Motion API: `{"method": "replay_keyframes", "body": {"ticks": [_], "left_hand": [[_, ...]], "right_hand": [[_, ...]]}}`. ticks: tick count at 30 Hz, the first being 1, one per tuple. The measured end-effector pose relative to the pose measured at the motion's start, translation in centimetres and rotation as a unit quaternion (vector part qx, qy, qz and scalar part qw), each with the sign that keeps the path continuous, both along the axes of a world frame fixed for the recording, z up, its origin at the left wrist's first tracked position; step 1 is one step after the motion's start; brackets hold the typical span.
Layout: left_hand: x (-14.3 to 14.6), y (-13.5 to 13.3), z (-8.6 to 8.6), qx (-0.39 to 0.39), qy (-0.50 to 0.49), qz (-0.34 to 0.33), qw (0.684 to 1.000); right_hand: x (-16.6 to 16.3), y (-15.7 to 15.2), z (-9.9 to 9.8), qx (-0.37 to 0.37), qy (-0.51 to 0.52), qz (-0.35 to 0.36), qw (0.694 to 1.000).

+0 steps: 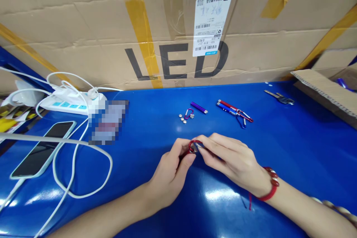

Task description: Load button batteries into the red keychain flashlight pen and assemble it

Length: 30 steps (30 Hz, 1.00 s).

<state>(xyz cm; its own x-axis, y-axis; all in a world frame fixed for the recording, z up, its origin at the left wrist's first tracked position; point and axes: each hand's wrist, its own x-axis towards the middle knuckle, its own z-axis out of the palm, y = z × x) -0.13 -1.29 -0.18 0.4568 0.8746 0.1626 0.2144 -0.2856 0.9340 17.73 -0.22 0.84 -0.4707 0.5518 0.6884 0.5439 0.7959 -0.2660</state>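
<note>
My left hand [170, 173] and my right hand [231, 161] meet over the blue table [292, 148], fingers pinched together on a small red carabiner clip [192, 145] with a silver piece at its end. Beyond the hands lie a pink carabiner [189, 113], three small silver button cells [182, 118] and a purple tube [199, 107]. To the right of these lie a red and a blue keychain flashlight [233, 111] with clips attached. A red bead bracelet [271, 186] is on my right wrist.
A large cardboard box marked LED [173, 26] stands along the table's far edge. At left are a white power strip [71, 101], white cables [83, 160] and a phone [41, 148]. A key [279, 97] and an open carton [326, 89] lie at right.
</note>
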Motion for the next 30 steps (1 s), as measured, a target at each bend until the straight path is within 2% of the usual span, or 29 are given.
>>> {"method": "replay_keyframes", "body": {"ticks": [4,8,14,16,18,22,26,28,30], "left_hand": [[0.0,-0.1,-0.1,0.035,-0.030,0.049,0.998],[0.1,0.1,0.1,0.065,-0.001,0.064,0.996],[0.4,0.7,0.3,0.078,0.024,0.066,0.995],[0.5,0.8,0.2,0.105,0.037,0.082,0.990],[0.5,1.0,0.1,0.113,0.047,0.095,0.988],[0.4,0.9,-0.1,0.079,0.031,0.114,0.990],[0.5,0.7,-0.1,0.123,0.015,0.134,0.983],[0.5,0.8,-0.1,0.140,0.021,0.146,0.979],[0.5,0.9,-0.1,0.137,0.027,0.158,0.978]], "right_hand": [[0.0,0.3,-0.3,-0.023,0.006,0.013,1.000],[0.0,0.4,-0.2,-0.060,0.011,0.034,0.998],[0.1,0.3,-0.3,-0.230,0.076,0.077,0.967],[0.1,0.4,-0.4,-0.252,0.082,0.075,0.961],[0.1,0.5,-0.5,-0.250,0.075,0.065,0.963],[0.2,0.9,-0.4,-0.242,0.064,0.062,0.966],[1.0,1.7,-0.5,-0.203,0.018,0.051,0.978],[1.8,2.3,-0.5,-0.157,0.003,0.001,0.988],[2.9,3.1,-0.5,-0.107,0.000,-0.091,0.990]]}}
